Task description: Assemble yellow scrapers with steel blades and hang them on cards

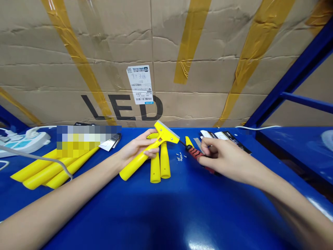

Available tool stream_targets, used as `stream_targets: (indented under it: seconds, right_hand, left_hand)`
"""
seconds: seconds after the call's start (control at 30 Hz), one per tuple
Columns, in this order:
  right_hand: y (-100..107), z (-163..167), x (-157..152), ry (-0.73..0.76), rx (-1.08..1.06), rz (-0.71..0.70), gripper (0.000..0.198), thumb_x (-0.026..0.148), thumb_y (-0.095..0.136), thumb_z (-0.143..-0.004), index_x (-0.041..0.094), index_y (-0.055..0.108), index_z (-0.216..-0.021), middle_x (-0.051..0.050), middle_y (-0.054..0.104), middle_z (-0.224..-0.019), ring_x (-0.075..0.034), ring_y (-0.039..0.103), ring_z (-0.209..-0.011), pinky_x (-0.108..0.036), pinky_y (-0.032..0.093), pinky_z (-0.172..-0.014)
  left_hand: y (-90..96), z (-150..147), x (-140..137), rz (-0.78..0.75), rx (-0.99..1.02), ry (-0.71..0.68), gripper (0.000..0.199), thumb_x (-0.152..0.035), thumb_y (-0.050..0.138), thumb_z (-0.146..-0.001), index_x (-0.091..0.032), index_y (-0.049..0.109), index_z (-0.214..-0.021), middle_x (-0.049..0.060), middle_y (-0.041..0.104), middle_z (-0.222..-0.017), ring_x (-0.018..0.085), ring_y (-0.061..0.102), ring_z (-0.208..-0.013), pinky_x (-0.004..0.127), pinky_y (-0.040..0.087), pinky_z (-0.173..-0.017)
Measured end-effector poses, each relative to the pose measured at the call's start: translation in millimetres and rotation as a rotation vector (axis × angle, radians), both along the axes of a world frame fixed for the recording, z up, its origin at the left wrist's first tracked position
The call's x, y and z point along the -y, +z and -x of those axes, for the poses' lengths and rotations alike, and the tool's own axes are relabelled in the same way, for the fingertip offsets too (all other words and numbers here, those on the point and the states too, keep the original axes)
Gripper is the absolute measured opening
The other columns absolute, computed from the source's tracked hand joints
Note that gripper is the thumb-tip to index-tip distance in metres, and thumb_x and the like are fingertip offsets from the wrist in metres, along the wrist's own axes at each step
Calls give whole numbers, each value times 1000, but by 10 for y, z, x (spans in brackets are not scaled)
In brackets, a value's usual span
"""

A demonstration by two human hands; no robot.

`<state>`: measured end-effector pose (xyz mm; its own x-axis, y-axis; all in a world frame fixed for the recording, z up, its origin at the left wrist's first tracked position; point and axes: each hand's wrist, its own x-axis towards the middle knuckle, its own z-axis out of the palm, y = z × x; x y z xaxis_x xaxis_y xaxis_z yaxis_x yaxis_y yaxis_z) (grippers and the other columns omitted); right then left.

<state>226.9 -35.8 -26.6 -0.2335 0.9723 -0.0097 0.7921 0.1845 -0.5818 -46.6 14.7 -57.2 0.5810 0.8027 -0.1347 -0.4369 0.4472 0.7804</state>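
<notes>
My left hand [139, 147] is closed around a yellow scraper [137, 162], whose wide head with a metal blade edge tilts up to the right. Screws show on the head's face. In my right hand [221, 156] is a screwdriver [195, 152] with a red and black handle, its shaft pointing left toward the scraper head's right end; whether the tip touches it I cannot tell. Two more yellow handles [165, 161] lie on the table behind the held scraper. Several small screws [180, 157] are scattered beside the screwdriver, near a yellow piece [189, 141] and a metal blade [198, 144].
More yellow scrapers [49, 166] are piled at left, partly blurred out, by a white power strip [24, 143] and a grey cable [58, 163]. Black-and-white packets [230, 139] lie at back right. A taped cardboard box [117, 45] walls off the blue table [145, 218].
</notes>
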Motion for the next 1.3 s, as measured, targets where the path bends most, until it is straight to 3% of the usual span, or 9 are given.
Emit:
stream_targets:
  seconds: [0.13, 0.37, 0.47, 0.57, 0.7, 0.8, 0.93, 1.1, 1.3]
  right_hand:
    - [35, -66, 36, -74, -200, 50, 31, 32, 63, -79, 25, 35, -68, 4, 59, -52, -16, 57, -48, -27, 37, -47]
    - [131, -166, 86, -169, -493, -6, 27, 36, 65, -81, 25, 42, -73, 2, 58, -52, -15, 54, -46, -26, 34, -44]
    - [124, -130, 85, -189, -720, -4, 17, 33, 65, -79, 25, 53, -87, -1, 64, -62, -17, 59, -51, -28, 39, -46]
    - [85, -45, 73, -157, -906, 67, 31, 30, 62, -80, 25, 59, -110, -5, 71, -80, -19, 63, -60, -29, 43, -51]
    - [7, 21, 32, -135, -1038, 91, 30, 29, 57, -83, 21, 64, -111, -6, 71, -82, -16, 57, -60, -28, 43, -51]
    - [-35, -11, 1, -127, -1041, 73, 23, 33, 61, -85, 22, 65, -106, -2, 67, -71, -12, 49, -49, -26, 36, -46]
    - [-51, -112, -14, -58, -879, 53, 28, 42, 71, -86, 23, 64, -105, -1, 67, -66, -11, 48, -46, -25, 32, -45]
    - [-99, -199, -26, 8, -710, -35, 27, 43, 78, -82, 22, 70, -96, -3, 70, -72, -13, 56, -55, -27, 37, -49]
    - [-172, -174, -60, 19, -783, -37, 25, 37, 85, -75, 23, 76, -93, -4, 73, -85, -15, 62, -67, -27, 46, -56]
  left_hand:
    - [26, 9, 74, -6, 33, 53, 31, -1, 55, -89, -21, 56, -113, 6, 63, -97, 3, 49, -51, 13, 39, -45]
    - [19, 87, 279, 11, 19, 130, 31, -2, 55, -89, -21, 54, -115, 5, 61, -95, 4, 49, -52, 13, 39, -46]
    - [-11, 107, 321, 34, 18, 161, 32, -4, 54, -91, -22, 53, -118, 7, 61, -101, 4, 49, -55, 12, 39, -46]
    - [-28, 124, 348, 47, 19, 181, 32, -4, 53, -92, -22, 52, -118, 7, 60, -101, 4, 49, -55, 12, 39, -46]
    - [-39, 135, 375, 49, 18, 224, 31, -3, 52, -92, -23, 53, -117, 4, 59, -96, 4, 48, -54, 13, 40, -46]
    - [-47, 134, 385, 42, 19, 258, 28, -3, 52, -92, -23, 53, -112, 4, 60, -96, 4, 48, -54, 12, 40, -46]
    - [-52, 132, 389, 24, 6, 278, 27, -5, 55, -92, -23, 53, -111, 3, 60, -98, 4, 47, -53, 12, 40, -45]
    - [-61, 140, 387, 0, 1, 262, 26, -6, 58, -91, -23, 54, -110, 3, 61, -100, 3, 49, -55, 11, 39, -44]
    - [-64, 138, 395, -1, -15, 247, 26, -7, 59, -91, -23, 54, -111, 2, 61, -100, 3, 51, -55, 12, 40, -44]
